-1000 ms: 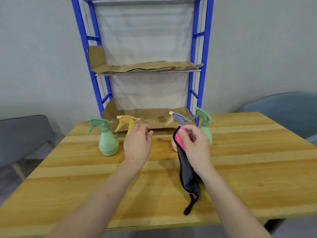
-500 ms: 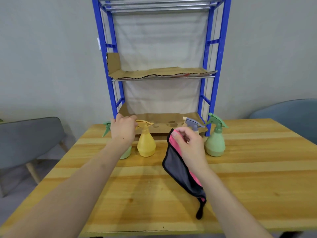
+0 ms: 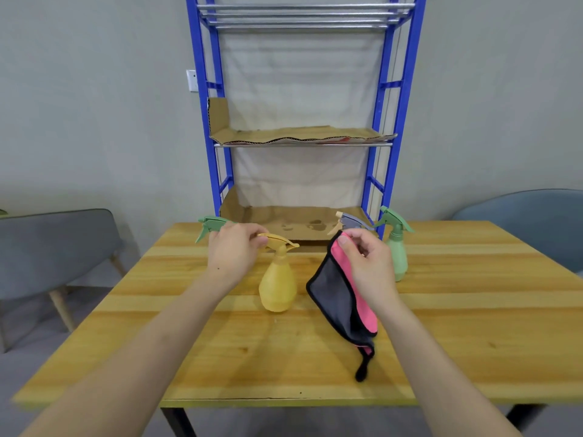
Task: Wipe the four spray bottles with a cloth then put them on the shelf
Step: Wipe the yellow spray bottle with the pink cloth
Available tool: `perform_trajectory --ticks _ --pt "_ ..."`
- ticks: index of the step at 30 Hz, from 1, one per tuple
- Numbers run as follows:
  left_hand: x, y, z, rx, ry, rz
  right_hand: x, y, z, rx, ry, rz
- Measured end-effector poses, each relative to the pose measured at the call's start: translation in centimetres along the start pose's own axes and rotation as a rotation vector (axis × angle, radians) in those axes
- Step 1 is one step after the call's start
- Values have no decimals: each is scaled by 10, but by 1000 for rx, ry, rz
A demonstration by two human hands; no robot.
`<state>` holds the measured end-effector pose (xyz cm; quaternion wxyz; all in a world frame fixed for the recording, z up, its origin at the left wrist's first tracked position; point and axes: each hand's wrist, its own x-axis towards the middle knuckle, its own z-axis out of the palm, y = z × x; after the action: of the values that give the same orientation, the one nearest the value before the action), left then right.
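The yellow spray bottle (image 3: 277, 287) stands upright near the middle of the desk (image 3: 473, 310). Its base is at the wood, though I cannot tell whether it rests there or is just lifted. The left hand (image 3: 235, 253) is curled over the back of its trigger top, fingertips pinching it.

Behind that hand is a green spray bottle (image 3: 209, 223), with only its nozzle showing. The right hand (image 3: 367, 263) is held above the desk just right of the yellow bottle. It pinches the upper corner of a cloth (image 3: 340, 304), pink on one side and dark grey on the other with a black edge. The cloth hangs down with its lowest corner at the desk. A grey-topped spray bottle (image 3: 348, 219) is mostly hidden behind this hand. A second green spray bottle (image 3: 396, 253) stands upright just to the right of it.

At the far edge of the desk rises a blue shelf (image 3: 284, 145), its middle and lower tiers lined with cardboard (image 3: 299, 135). A grey chair (image 3: 56, 247) sits to the left of the desk and a blue-grey chair (image 3: 520, 222) to the right.
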<state>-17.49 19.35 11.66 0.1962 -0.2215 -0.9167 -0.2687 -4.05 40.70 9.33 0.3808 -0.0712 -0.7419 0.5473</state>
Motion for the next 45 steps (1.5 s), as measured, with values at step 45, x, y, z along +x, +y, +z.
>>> perform_trajectory --ticks 45 --pt "-88 46 -5 -606 -45 -78 -2 -28 -20 -333 -596 193"
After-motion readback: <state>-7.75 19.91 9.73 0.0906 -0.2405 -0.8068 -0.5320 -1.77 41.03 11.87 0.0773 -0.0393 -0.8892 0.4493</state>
